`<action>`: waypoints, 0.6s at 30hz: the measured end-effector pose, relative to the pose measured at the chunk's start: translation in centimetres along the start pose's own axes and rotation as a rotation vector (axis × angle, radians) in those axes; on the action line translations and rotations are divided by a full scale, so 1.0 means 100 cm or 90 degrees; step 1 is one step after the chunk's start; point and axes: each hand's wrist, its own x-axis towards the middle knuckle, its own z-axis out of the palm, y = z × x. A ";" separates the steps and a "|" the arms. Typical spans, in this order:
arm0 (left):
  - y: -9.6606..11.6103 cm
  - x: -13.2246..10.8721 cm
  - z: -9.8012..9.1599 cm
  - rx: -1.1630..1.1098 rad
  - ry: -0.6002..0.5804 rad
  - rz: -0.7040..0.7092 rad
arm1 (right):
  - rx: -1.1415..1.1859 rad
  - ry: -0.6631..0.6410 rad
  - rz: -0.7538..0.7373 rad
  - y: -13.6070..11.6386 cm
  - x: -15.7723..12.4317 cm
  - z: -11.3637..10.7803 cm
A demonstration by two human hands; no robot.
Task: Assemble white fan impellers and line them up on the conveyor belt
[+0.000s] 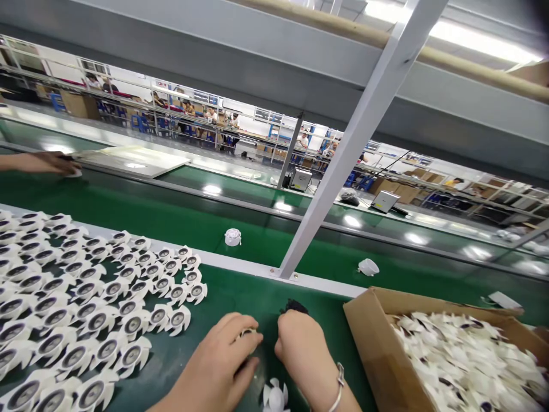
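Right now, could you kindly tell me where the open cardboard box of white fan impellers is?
In the head view, the open cardboard box sits at the lower right on the green belt, just right of the person's right hand.

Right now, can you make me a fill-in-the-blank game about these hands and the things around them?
The hand wearing the metal bracelet is the person's ____ one.
The white fan wheels lie on a ____ conveyor belt.
The open box beside the hand is made of ____.

Answers: right, green, cardboard.
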 end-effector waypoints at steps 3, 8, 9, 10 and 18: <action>-0.006 -0.003 0.002 -0.007 -0.038 -0.092 | 0.012 0.006 -0.010 0.002 0.001 -0.004; -0.013 -0.003 0.006 -0.118 -0.093 -0.222 | 0.192 0.036 -0.156 0.013 -0.003 -0.013; -0.013 -0.002 0.005 -0.139 -0.101 -0.257 | 0.275 0.035 -0.195 0.014 -0.002 -0.012; -0.012 0.000 0.004 -0.160 -0.107 -0.286 | 0.354 0.030 -0.224 0.015 -0.001 -0.010; -0.006 0.007 -0.001 -0.220 -0.138 -0.348 | 0.467 -0.005 -0.286 0.001 0.006 0.010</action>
